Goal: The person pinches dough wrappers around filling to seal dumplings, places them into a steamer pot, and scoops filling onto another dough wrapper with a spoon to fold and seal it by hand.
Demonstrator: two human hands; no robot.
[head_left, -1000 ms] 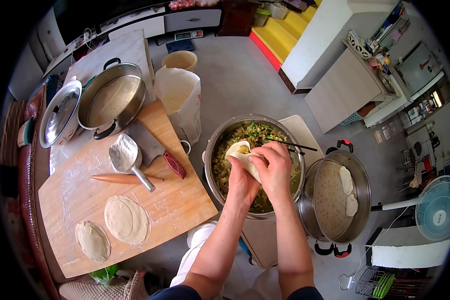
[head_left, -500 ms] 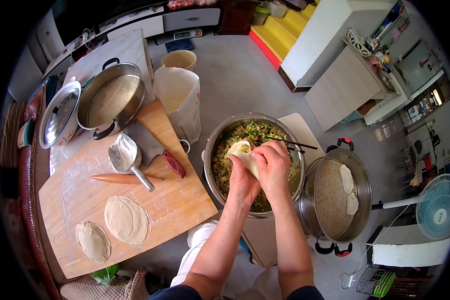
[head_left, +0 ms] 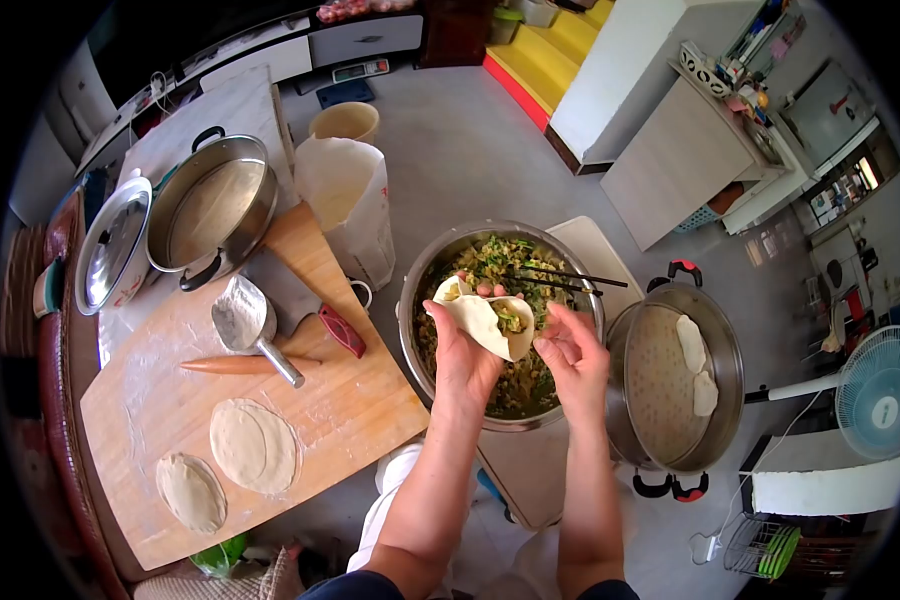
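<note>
A large dumpling point(head_left: 485, 322), folded over with its middle edges together and green filling showing at both ends, rests in my left hand point(head_left: 465, 355). The fingers of that hand wrap behind it, and the thumb lies along its left end. My right hand point(head_left: 575, 365) is beside the dumpling's right end, fingers apart and nothing held; whether a fingertip touches the dough edge I cannot tell. Below both hands stands a steel bowl point(head_left: 417, 372) of chopped green filling point(head_left: 500, 255). Dark chopsticks point(head_left: 570, 275) lie across the filling.
On the left, a wooden board point(head_left: 340, 420) carries dough rounds point(head_left: 253, 445), a flour scoop point(head_left: 245, 315), a rolling pin point(head_left: 235, 367) and a cleaver point(head_left: 285, 290). To the right is a steamer pot point(head_left: 660, 430) with two dumplings point(head_left: 690, 345). A fan point(head_left: 878, 400) stands farther right.
My right hand has come off the dumpling and moved a little right, fingers opening. The dumpling has turned, so its right-end filling now shows.
</note>
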